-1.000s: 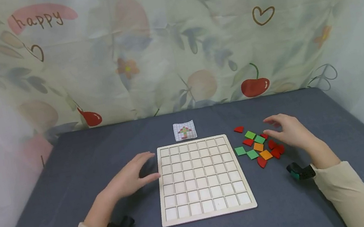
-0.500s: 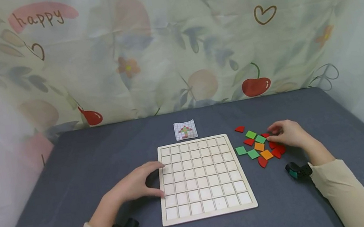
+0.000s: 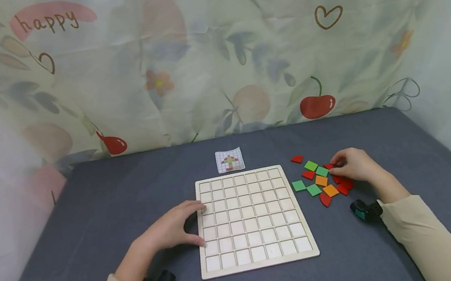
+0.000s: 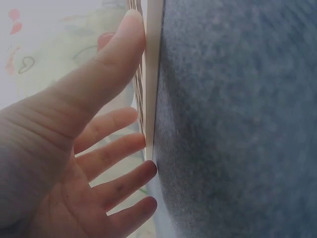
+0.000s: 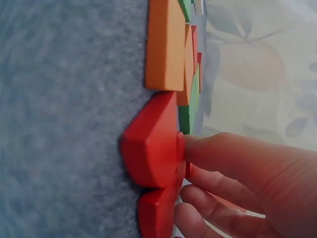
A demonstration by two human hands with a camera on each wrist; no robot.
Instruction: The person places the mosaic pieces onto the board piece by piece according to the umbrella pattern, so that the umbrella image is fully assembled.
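Observation:
My left hand [image 3: 172, 226] rests at the left edge of a pale wooden grid board [image 3: 260, 268], thumb and fingers spread apart. In the left wrist view the thumb [image 4: 109, 64] lies along the board's edge [image 4: 152, 74], with the fingers nearly straight. To the board's right, my right hand [image 3: 357, 167] reaches into loose flat pieces. Its thumb and forefinger pinch a red piece [image 3: 328, 166] beside a green square tile [image 3: 322, 171]; the hand partly hides it. In the right wrist view, a red fan-shaped piece [image 5: 153, 144] lies close by the thumb.
Orange tiles [image 3: 330, 191], more green tiles [image 3: 299, 186] and several red pieces [image 3: 326, 199] lie scattered on the dark cloth-covered table [image 3: 133, 176]. A small card [image 3: 230, 160] with a coloured grid picture lies behind the board. A patterned curtain [image 3: 204, 64] hangs at the back.
My left hand has moved right and nearer onto the board's left edge. The right hand has come down to the red pieces, thumb and forefinger drawing together; little moves in the last half second.

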